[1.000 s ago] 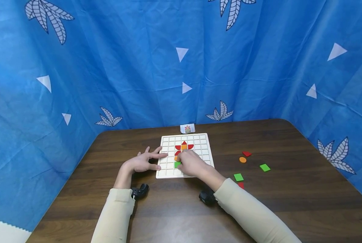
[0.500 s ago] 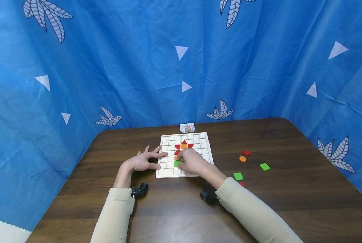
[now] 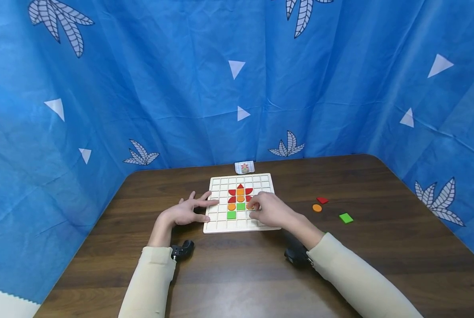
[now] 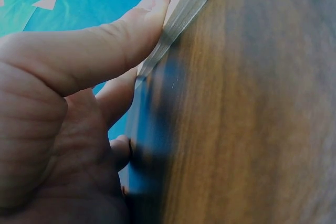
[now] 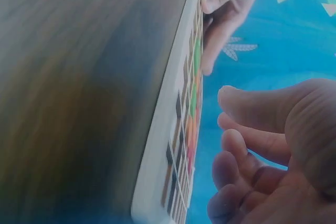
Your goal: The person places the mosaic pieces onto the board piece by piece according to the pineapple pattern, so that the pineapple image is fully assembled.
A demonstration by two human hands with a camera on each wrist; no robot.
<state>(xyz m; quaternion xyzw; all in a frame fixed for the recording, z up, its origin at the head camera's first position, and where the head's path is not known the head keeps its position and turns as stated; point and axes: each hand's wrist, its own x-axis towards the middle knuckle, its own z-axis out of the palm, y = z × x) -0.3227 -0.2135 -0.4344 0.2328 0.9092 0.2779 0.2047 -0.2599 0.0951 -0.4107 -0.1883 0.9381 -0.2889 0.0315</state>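
Note:
A white grid board (image 3: 264,181) lies on the table with red, orange and green flat pieces set in it. My left hand (image 3: 187,211) rests on its left edge, fingers spread; in the left wrist view the thumb (image 4: 131,40) lies along the edge. My right hand (image 3: 274,210) is over the board's right part, fingertips right at an orange disc (image 3: 250,206). In the right wrist view its thumb (image 5: 252,106) and loosely bent fingers stand off the board, with no piece between them. A green square (image 3: 241,206) and another green square (image 3: 231,215) sit left of it.
A small picture card (image 3: 244,167) lies behind the board. To the right are a loose red piece (image 3: 322,200), an orange disc (image 3: 317,208) and a green square (image 3: 346,218). A blue patterned curtain (image 3: 205,88) surrounds the dark wooden table (image 3: 221,274).
My right hand has moved right across the board, uncovering a green square and orange discs. Its forearm now hides loose pieces seen before at the right. The left hand has stayed put.

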